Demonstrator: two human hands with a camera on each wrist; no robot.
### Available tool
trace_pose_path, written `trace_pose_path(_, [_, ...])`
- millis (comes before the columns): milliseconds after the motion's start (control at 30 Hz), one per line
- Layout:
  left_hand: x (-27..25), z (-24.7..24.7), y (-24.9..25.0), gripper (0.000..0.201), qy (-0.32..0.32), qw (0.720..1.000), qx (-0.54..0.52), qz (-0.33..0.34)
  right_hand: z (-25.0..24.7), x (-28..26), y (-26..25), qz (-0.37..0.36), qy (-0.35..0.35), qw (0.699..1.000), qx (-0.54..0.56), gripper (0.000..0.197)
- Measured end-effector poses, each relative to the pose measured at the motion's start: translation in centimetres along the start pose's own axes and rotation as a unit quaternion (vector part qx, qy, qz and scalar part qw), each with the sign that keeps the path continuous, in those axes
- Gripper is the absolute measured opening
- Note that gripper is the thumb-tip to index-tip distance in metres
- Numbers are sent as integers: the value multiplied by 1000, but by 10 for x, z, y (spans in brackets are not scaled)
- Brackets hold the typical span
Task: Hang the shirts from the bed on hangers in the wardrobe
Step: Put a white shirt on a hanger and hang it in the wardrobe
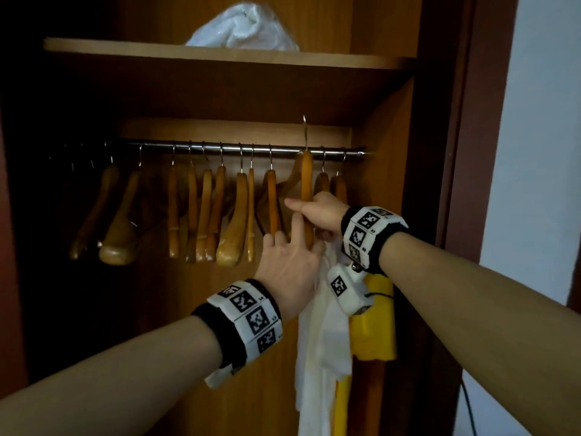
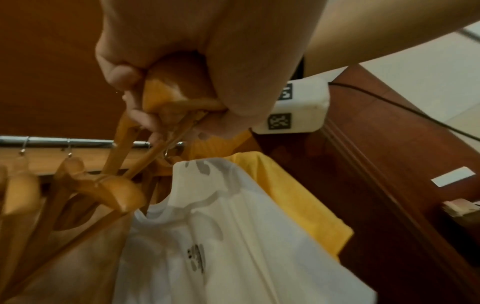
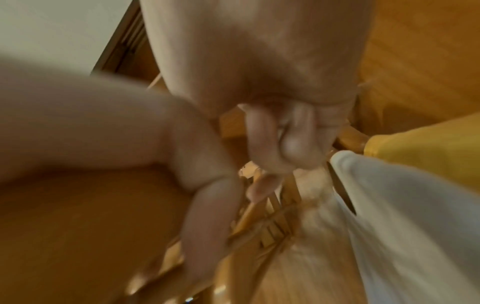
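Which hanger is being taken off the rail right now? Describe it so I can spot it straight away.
Follow the chrome rail toward its right end. There one wooden hanger sits higher than the row, its hook poking above the rail, gripped by the right hand just left of the white shirt.

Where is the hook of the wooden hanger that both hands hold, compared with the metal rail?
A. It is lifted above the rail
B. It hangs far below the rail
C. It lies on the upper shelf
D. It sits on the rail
A: the hook of the lifted hanger stands clear above the rail, while the right hand and left hand hold the hanger.
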State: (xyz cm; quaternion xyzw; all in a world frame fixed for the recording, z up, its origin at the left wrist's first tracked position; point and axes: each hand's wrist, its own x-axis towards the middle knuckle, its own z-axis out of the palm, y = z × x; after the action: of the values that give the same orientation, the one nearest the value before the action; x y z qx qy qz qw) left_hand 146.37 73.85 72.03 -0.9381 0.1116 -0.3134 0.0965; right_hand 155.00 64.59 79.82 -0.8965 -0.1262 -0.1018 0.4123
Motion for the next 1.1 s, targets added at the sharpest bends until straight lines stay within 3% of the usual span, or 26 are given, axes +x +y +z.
trace_pose_path(133, [-38,-6,-2,71,11,999,-20,38,9,-34,-8,26,-7,999,20,19])
trace_pose_path(200, [-58,-10,-12,75,-11,993,-68,91,12,-53,-8,38,-1,999,34,17])
trace_pose_path(267, [-81,-18,-25,74,-36,976,-138,162,14,-75,-5,43,12,998,37,19])
trace_pose_path(333, [-101,-27,-40,66,-23,957,-219,192,16,-100,-1,44,-2,999,14,18])
trace_pose_path(467, [-110,-36,-73,53,54,935,-327,128,29,-158,4,60,-40,997,-13,13])
trace_pose_path(600, [-97,-26,-83,70,10,931,-359,64,46,-226,5,103,-8,993,-53,32])
trace_pose_path(667, [-97,-23,-72,77,-10,928,-368,58,46,-267,3,101,-2,990,-101,37])
trace_pose_path(767, [-105,-27,-41,87,-16,927,-368,71,37,-330,-4,99,-10,983,-152,25])
trace_pose_path(800, [-110,-31,-28,85,-6,924,-375,70,34,-351,-7,103,-12,980,-169,23])
trace_pose_path(933, [-148,-50,29,43,45,918,-389,67,14,-435,-3,156,-12,956,-248,20])
trace_pose_path(1100, [-233,-80,124,37,23,906,-375,197,-21,-539,24,273,11,897,-347,20])
